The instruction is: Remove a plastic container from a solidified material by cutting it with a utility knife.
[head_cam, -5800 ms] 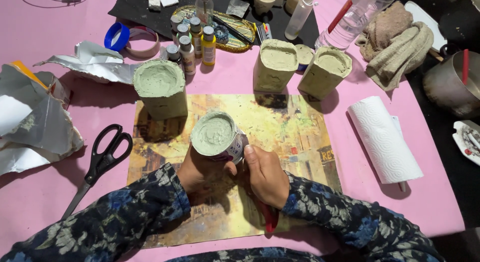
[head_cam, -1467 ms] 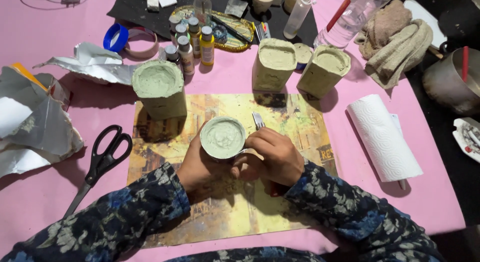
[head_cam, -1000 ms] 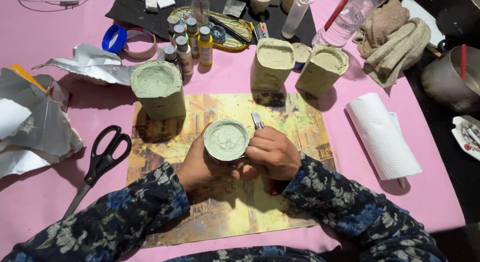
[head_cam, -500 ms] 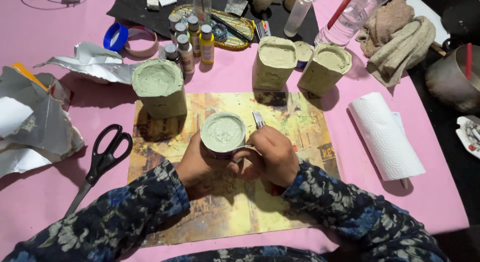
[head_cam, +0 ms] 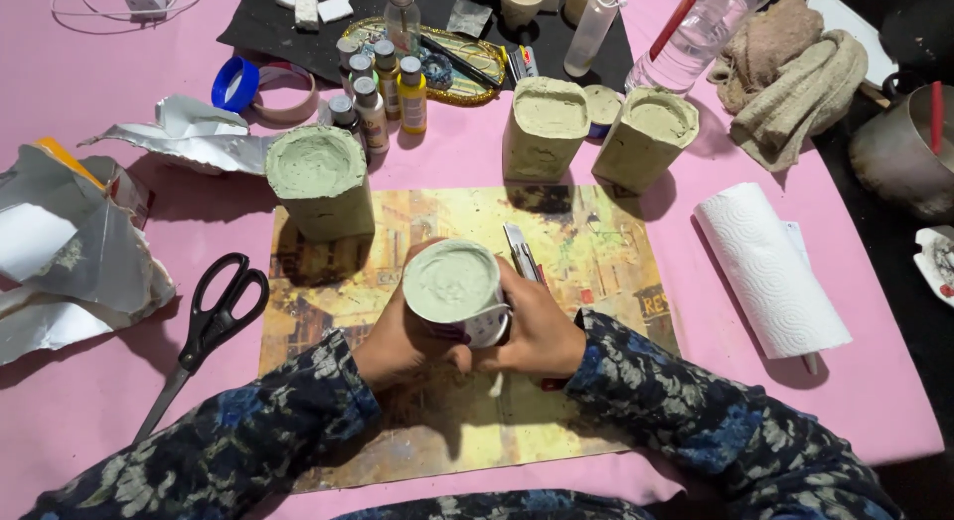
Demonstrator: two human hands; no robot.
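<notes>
Both grips are closed on one thing: left hand (head_cam: pixel 397 336) wraps the near-left side of the filled can (head_cam: pixel 455 292), right hand (head_cam: pixel 542 331) presses its right side while also holding a thin blade tool (head_cam: pixel 522 252) whose tip points away from the person. How firmly the right fingers pinch the tool is hard to tell, since they are mostly hidden.

Key relation: the can sits between the two grips, touching both, tilted so its pale green top faces up toward the camera. Its long axis runs roughly from the palms upward and slightly away. The tool lies along the can's right wall, so the right hand is the nearer one to the seam between can and filling.

Beyond the grips, on the surface (head_cam: pixel 119 83):
- 3 pale green blocks: one (head_cam: pixel 320 180) up-left of the grips, two (head_cam: pixel 545 126) (head_cam: pixel 648 136) up-right, close together.
- 1 printed mat (head_cam: pixel 596 232) under both hands.
- 1 pair of black scissors (head_cam: pixel 209 321), left of the left grip, well apart.
- 1 paper towel roll (head_cam: pixel 770 272), right of the right grip.
- Several small paint bottles (head_cam: pixel 383 83), far side; exact count unclear, about six.
- Torn foil packaging (head_cam: pixel 79 252), far left.
</notes>
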